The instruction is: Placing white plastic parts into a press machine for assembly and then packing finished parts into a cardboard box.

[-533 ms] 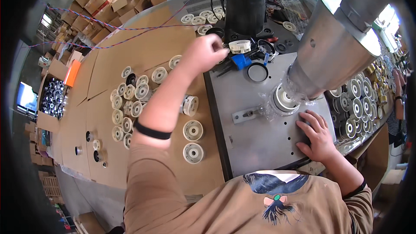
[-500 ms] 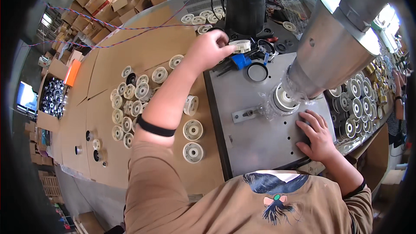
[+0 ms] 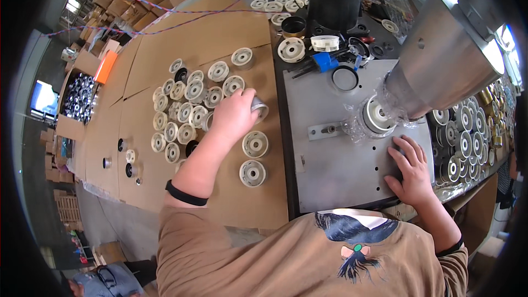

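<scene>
My left hand (image 3: 235, 114) is over the cardboard, its fingers closed round a wheel-shaped part (image 3: 260, 111) with a grey side and a pale rim. Close around it lie several similar cream wheel-shaped parts, among them one (image 3: 234, 84) just beyond the hand and one (image 3: 255, 144) nearer to me. My right hand (image 3: 410, 170) rests on the flat metal plate (image 3: 335, 181), fingers spread and holding nothing. Beyond its fingertips, a cream wheel-shaped part (image 3: 378, 116) sits in a round holder wrapped in clear plastic, under the large metal cylinder (image 3: 445, 55).
A black ring (image 3: 345, 78) and a blue-handled tool (image 3: 325, 62) lie at the plate's far edge. A black post (image 3: 334, 3) stands behind them. Many wheel parts (image 3: 465, 138) are stacked at the right. A box of small metal pieces (image 3: 80, 99) stands left. Another person (image 3: 110, 281) shows at lower left.
My left hand has come back from beside the black post to the parts on the cardboard and closed on one. My right hand stays on the plate. The view has shifted slightly.
</scene>
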`<state>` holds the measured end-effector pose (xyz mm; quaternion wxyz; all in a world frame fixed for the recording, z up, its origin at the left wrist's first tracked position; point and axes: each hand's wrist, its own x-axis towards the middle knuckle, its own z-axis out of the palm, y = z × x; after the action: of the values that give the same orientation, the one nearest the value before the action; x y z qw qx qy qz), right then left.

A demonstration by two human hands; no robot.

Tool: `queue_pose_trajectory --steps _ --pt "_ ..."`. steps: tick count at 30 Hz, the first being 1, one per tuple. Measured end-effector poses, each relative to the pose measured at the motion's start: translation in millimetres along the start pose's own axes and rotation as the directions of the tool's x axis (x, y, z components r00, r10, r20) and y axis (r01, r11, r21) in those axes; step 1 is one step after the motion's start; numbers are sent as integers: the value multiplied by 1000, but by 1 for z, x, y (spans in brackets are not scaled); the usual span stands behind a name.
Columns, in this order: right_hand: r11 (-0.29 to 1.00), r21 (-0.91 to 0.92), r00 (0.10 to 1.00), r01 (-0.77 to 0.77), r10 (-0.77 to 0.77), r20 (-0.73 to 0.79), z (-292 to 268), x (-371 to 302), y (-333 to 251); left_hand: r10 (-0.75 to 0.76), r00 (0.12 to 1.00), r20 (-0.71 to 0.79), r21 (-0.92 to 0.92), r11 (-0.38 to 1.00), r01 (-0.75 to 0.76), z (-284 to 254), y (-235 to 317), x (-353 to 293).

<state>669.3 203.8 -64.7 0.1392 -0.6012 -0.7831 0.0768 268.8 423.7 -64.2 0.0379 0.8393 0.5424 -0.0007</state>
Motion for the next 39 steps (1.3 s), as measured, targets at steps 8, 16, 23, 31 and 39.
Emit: queue_pose_trajectory --steps 8,16,23,31,39 --pt "999 0 999 -33 33 15 1 -5 -2 -171 978 -119 -484 870 94 13 -39 7" --pt "1000 18 1000 0 0 21 2 -3 -2 -375 856 -355 -102 926 364 17 -148 -3" --pt "1000 4 1000 -12 11 28 0 1 -4 -117 978 -172 -215 974 78 25 -32 -149" --pt "1000 -23 1000 6 -6 8 5 -6 -3 -281 801 -528 -105 958 267 39 -55 -92" --pt "998 -54 999 34 -34 -4 6 -11 -2 -438 843 -314 -305 887 347 66 -72 -73"
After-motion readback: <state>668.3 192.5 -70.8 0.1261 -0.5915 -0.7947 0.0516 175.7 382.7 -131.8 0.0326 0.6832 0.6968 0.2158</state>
